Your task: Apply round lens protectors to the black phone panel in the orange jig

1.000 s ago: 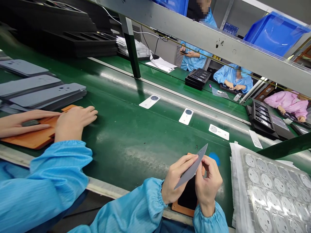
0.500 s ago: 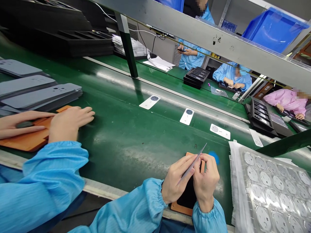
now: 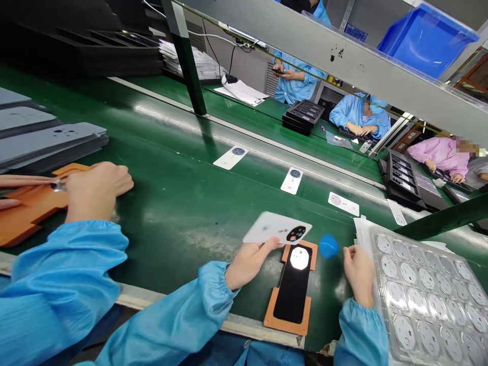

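My left hand (image 3: 253, 262) pinches a white phone back cover (image 3: 272, 227) by its near edge, thumb on top. The cover is tilted, and a dark round camera area with holes shows at its right end. Just below and right of it lies an orange fixture (image 3: 286, 325) with a black pad (image 3: 292, 290); a white round piece (image 3: 300, 258) sits at the pad's far end. My right hand (image 3: 359, 274) is closed to the right of the fixture, by the left edge of a clear plastic tray (image 3: 377, 305). Whatever its fingers may hold is hidden.
A blue disc (image 3: 328, 246) lies beside the fixture. Several phone covers (image 3: 292, 181) lie along the far strip. At left, a co-worker's hands (image 3: 95, 190) are on another orange fixture (image 3: 41, 201), near stacked grey covers (image 3: 57, 142). A slanted green post (image 3: 442, 221) stands at right.
My hands have moved apart. The left has turned the cover from edge-on to nearly flat, uncovering the fixture. My right hand has let go of the cover and moved right to the tray.
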### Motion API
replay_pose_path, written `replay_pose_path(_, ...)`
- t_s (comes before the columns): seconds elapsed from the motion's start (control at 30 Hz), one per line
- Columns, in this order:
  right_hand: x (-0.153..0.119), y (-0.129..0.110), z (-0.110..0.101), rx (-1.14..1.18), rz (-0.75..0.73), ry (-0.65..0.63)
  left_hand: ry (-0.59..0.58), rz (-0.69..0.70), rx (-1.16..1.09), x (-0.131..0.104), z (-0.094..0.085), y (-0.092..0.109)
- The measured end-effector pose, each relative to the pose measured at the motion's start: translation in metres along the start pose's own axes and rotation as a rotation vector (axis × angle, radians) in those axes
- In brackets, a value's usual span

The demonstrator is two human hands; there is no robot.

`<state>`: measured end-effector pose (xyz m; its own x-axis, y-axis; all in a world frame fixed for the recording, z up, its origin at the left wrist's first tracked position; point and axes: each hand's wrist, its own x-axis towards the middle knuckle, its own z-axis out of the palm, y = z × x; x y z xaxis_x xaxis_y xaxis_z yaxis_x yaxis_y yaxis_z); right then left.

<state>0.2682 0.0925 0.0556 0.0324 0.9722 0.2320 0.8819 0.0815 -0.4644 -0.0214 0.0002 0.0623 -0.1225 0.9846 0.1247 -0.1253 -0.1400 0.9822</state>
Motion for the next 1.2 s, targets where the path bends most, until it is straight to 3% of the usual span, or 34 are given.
replay_pose_path(0.07, -0.020, -0.016, -0.011, 0.075, -0.155, 0.064, -0.225, 0.251, 0.329, -0.004, -0.002, -0.001)
replay_pose_path(0.13, -0.042, -0.035, -0.017, 0.139, -0.451, 0.033, -0.362, 0.481, 0.617, -0.008, 0.002, -0.009)
replay_pose_path(0.23, -0.070, -0.051, -0.011, 0.039, -0.812, -0.037, -0.357, 0.657, 0.960, -0.012, 0.011, -0.032)
replay_pose_path(0.33, -0.082, -0.049, 0.004, -0.106, -0.937, 0.022, -0.366, 0.720, 1.127, -0.013, 0.017, -0.052)
replay_pose_path(0.43, -0.084, -0.040, 0.013, -0.159, -0.973, 0.018, -0.402, 0.728, 1.171, -0.012, 0.019, -0.057)
replay_pose_path(0.77, -0.073, -0.028, 0.016, -0.145, -0.971, -0.071, -0.462, 0.714, 1.315, -0.007, 0.019, -0.050)
replay_pose_path(0.93, -0.065, -0.024, 0.027, -0.200, -0.985, -0.170, -0.481, 0.696, 1.370, -0.005, 0.020, -0.047)
replay_pose_path(1.07, -0.068, -0.026, 0.038, -0.284, -0.958, -0.226, -0.534, 0.612, 1.400, -0.008, 0.021, -0.047)
replay_pose_path(1.2, -0.073, -0.025, 0.038, -0.312, -0.969, -0.223, -0.507, 0.645, 1.433, -0.014, 0.022, -0.050)
